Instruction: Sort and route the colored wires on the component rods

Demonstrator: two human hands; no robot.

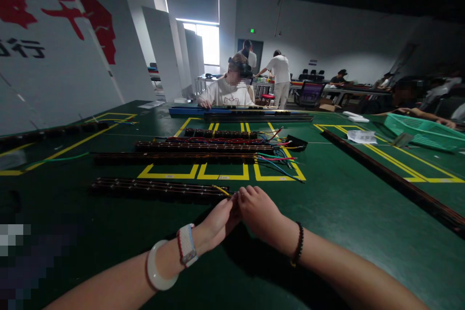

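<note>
Wiring of a terminal strip at a green bench (345,203). Both hands met at the right end of the nearest long dark terminal strip (160,189), which lay flat on the bench surface just ahead of them. The left hand (218,220) and right hand (259,213) had their fingertips pressed together around a yellow wire (221,189) that emerged from the strip's end; the pinch itself was too small to resolve, so which fingers held the wire cannot be told. The step in hand appeared to be seating or dressing this wire at the strip's end terminal. The next move would likely call for a fine, steady grip and a short pull or push along the strip's axis. Further strips (203,147) with red, green and blue wires (279,160) lay beyond, inside yellow floor-tape outlines (221,174). A seated person (227,89) worked at the far edge.
</note>
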